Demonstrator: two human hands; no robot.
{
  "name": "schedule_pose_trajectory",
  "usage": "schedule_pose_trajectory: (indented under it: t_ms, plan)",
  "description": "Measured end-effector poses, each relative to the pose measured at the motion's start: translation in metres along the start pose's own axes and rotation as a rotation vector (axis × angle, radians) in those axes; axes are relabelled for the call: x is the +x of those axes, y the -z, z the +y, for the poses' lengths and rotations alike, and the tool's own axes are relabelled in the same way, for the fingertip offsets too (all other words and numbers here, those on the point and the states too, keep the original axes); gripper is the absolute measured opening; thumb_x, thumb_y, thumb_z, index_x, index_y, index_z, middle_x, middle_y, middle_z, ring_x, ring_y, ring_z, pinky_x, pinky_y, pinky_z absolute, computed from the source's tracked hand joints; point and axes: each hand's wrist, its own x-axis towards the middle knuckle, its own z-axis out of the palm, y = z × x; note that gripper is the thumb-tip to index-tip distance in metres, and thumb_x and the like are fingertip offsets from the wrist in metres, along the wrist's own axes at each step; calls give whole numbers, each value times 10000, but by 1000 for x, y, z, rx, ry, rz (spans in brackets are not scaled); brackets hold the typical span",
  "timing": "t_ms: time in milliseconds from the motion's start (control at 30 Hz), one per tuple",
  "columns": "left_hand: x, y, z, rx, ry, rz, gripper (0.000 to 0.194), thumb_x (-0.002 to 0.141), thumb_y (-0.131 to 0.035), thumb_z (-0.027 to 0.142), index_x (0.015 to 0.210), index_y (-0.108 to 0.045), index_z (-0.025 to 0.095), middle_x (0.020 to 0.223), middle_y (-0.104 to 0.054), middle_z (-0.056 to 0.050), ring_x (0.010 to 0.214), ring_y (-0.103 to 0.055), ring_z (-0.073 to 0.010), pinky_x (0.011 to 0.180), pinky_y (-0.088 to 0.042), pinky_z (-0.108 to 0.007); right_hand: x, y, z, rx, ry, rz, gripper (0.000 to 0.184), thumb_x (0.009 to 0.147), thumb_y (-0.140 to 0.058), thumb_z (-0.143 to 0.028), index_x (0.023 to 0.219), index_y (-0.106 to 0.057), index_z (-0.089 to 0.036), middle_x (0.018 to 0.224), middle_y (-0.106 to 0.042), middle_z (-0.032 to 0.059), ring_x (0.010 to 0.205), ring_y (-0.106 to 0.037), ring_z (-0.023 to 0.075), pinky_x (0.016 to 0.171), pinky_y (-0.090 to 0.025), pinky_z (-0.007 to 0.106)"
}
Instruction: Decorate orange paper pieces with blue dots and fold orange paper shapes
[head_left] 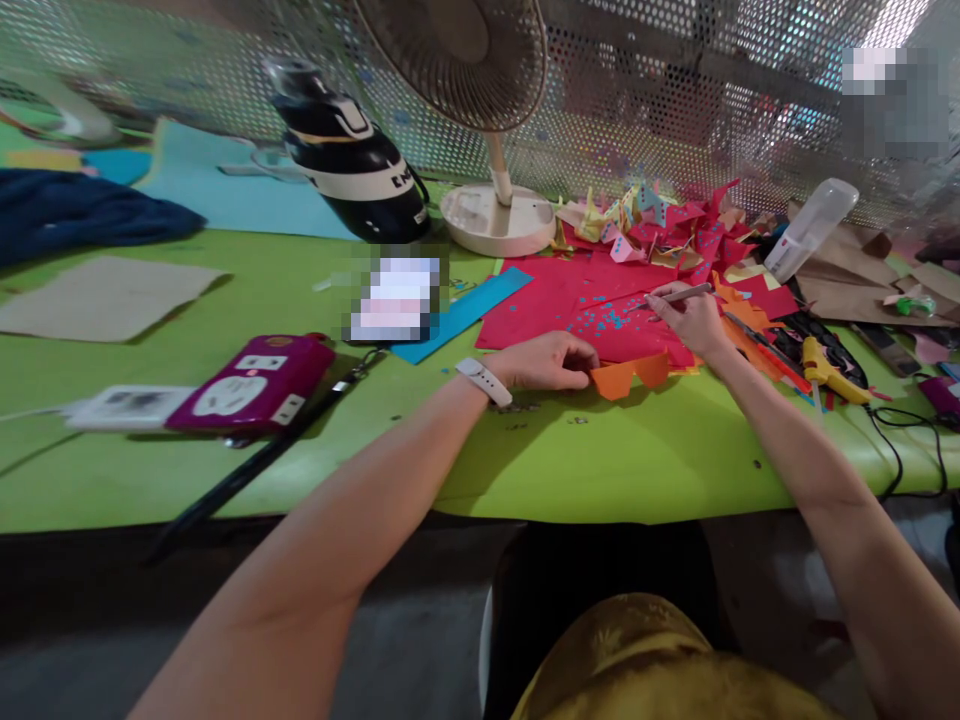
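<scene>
My left hand (pixel 551 362), with a white band at the wrist, pinches the end of an orange paper cutout (pixel 630 376) with a zigzag edge, at the table's front. In my right hand (pixel 694 322) is a pair of slim grey tweezers (pixel 688 292), their tip pointing left over the red paper (pixel 525 310). Small blue paper dots (pixel 611 318) lie scattered on that red paper beneath the tip. The orange cutout is held apart from the tweezers, nearer to my body.
Behind stand a fan (pixel 499 220), a black bottle (pixel 360 165) and a pile of folded paper pieces (pixel 675 225). Left are a phone (pixel 397 300), a blue strip (pixel 465 315) and a purple power bank (pixel 251 385). A yellow glue gun (pixel 832 372) with a cable lies right.
</scene>
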Motion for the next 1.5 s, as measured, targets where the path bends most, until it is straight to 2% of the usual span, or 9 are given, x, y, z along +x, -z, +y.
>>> schedule_pose_trajectory:
  t_ms: [100,367,567,833,1000,1167,1500]
  plan:
    - [0,0,1,-1,4,-3,203,693,-570,237,842,-676,148,746,-666,-24,632,-556,-134,596,-399,-249,-3,-2,-1,-17,18,-31,197,880,-603,-389,902,-675,-207,816,-732,45,742,-702,194,686,-576,335]
    - [2,-2,-3,31,-26,0,223,702,-563,273,842,-676,140,725,-650,-16,630,-547,-129,591,-380,-241,-12,9,-4,-145,90,-7,194,889,-605,-377,904,-696,-207,784,-721,32,685,-698,179,645,-547,300]
    - [0,-1,-2,44,-14,2,219,694,-560,264,843,-674,150,732,-651,-12,637,-550,-125,595,-385,-233,-23,5,6,-45,4,48,246,887,-591,-443,884,-680,-214,735,-719,21,626,-723,185,571,-542,287]
    - [-1,0,1,59,5,13,235,697,-556,283,850,-673,147,731,-646,-16,628,-551,-129,594,-387,-239,-25,0,11,-115,19,30,180,900,-589,-362,909,-681,-208,704,-708,24,675,-715,186,584,-542,273]
    - [-1,0,1,65,18,6,243,695,-558,290,861,-673,155,761,-657,-18,650,-561,-131,612,-391,-242,-26,0,7,-206,30,18,176,908,-587,-353,914,-692,-211,799,-737,36,705,-709,174,612,-525,263]
    - [-1,1,3,78,29,7,261,684,-549,290,865,-676,151,794,-670,-28,681,-569,-146,639,-407,-255,-28,1,3,-322,45,15,172,907,-586,-332,923,-707,-211,777,-750,44,707,-706,187,635,-497,278]
    - [-1,0,4,63,36,3,262,687,-549,292,867,-674,150,791,-667,-30,676,-573,-147,628,-406,-253,-28,0,2,-302,46,18,246,917,-555,-388,912,-708,-195,802,-748,59,669,-666,167,617,-473,276]
